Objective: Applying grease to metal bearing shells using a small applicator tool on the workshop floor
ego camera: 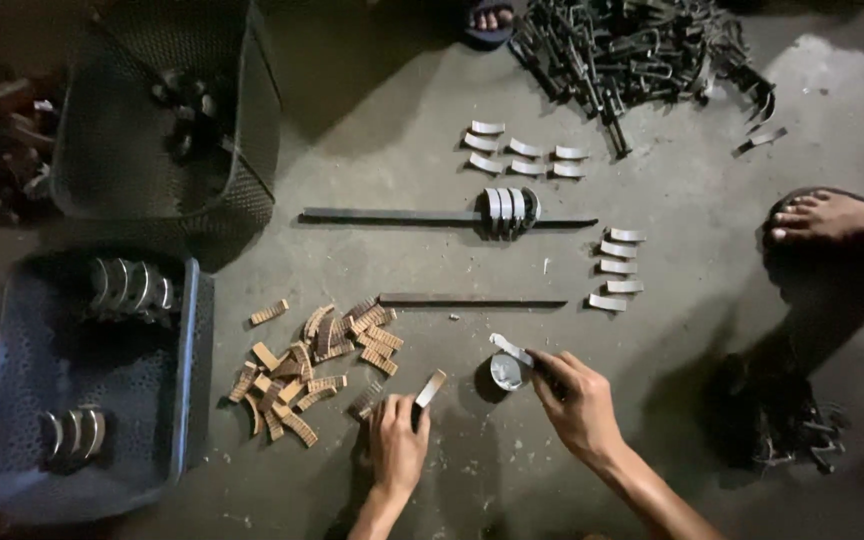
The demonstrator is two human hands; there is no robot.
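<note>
My left hand holds a small curved strip tilted up off the floor, just right of a heap of brown curved lining pieces. My right hand grips a thin stick-like tool whose pale tip reaches over a small round tin standing on the concrete floor. The two hands are a short way apart, with the tin between them.
Two long dark metal bars lie ahead; one carries several grey curved shoes. Loose grey shoes lie nearby. A blue crate and a dark basket stand left. A scrap pile and another person's bare foot are right.
</note>
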